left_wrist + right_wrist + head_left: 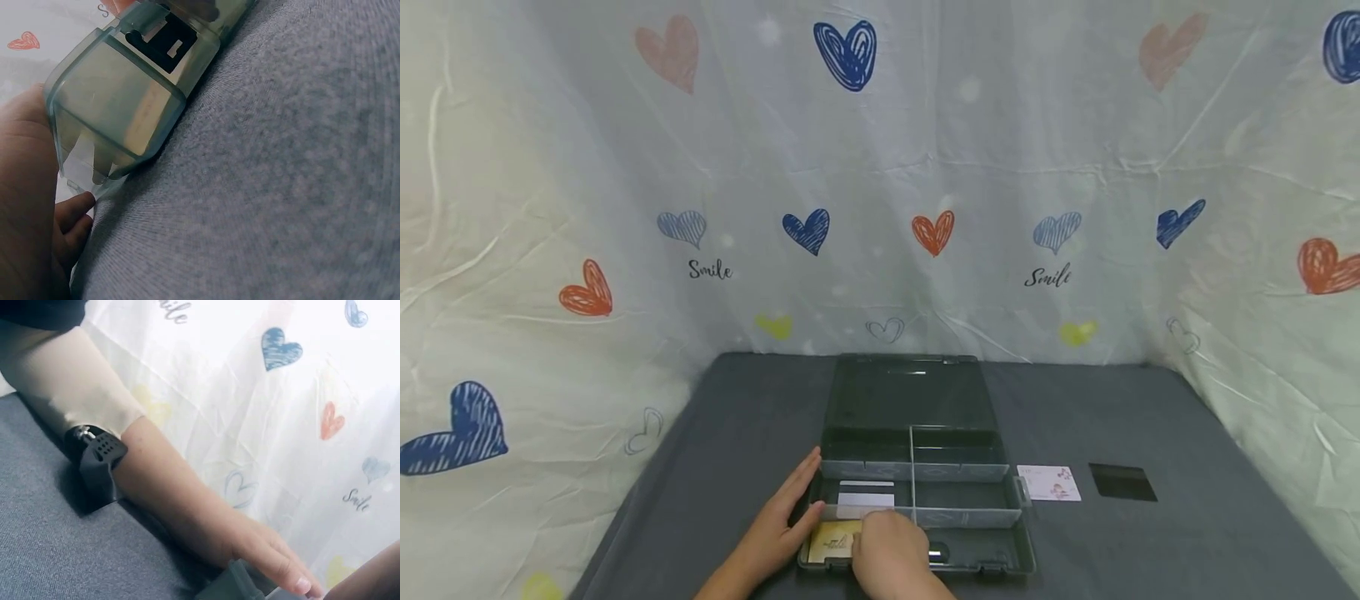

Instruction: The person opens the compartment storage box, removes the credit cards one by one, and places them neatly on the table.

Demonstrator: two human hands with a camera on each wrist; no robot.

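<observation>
A translucent dark green divided box [966, 540] lies with its lid [913, 392] folded back. My left hand [778, 521] rests along its left wall, fingers fairly straight; in the left wrist view, fingertips [78, 209] touch the box's end. My right hand [891, 554] reaches into the front left compartment, fingers curled at the right edge of a gold card [833, 540]. It seems to pinch that card; its fingertips are hidden. A white card with a dark stripe [865, 494] lies in the compartment behind. The right wrist view shows mainly my left hand [262, 550].
Right of the box, a white card with pink print [1049, 483] and a black card [1123, 482] lie on the grey cloth [1195, 533]. A small dark object [938, 552] shows beside my right hand. Heart-printed curtains [880, 167] hang around the table.
</observation>
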